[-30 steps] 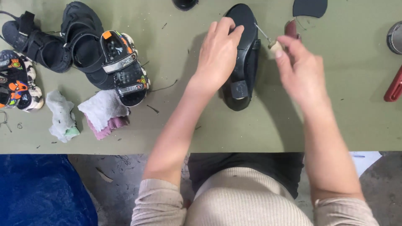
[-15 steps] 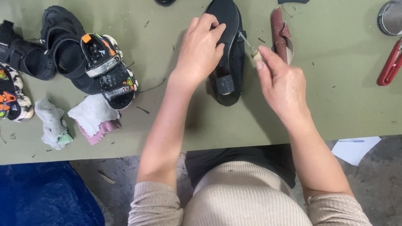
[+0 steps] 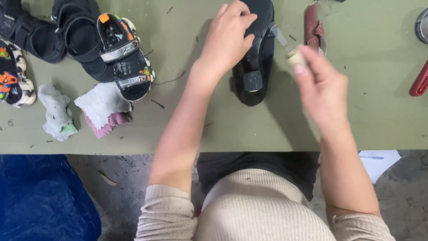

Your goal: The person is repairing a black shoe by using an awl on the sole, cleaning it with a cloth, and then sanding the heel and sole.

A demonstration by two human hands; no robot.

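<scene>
A black shoe (image 3: 257, 58) lies sole up on the green table (image 3: 365, 107), its small block heel pointing toward me. My left hand (image 3: 228, 38) rests flat on the sole and holds it down. My right hand (image 3: 322, 87) hovers just right of the shoe, blurred, with its fingers pinched on a small pale-handled tool (image 3: 290, 49) whose thin tip points at the shoe's edge.
A reddish-brown strip-shaped piece (image 3: 313, 27) lies beyond my right hand. Black and patterned sandals (image 3: 120, 53) pile up at the far left, with crumpled white and pink rags (image 3: 103, 109) near the front edge. A red handle (image 3: 419, 82) lies at the right edge.
The view has slid so everything sits higher in frame. My right hand has drawn back from the shoe toward me and to the right; my left hand stays on the sole.
</scene>
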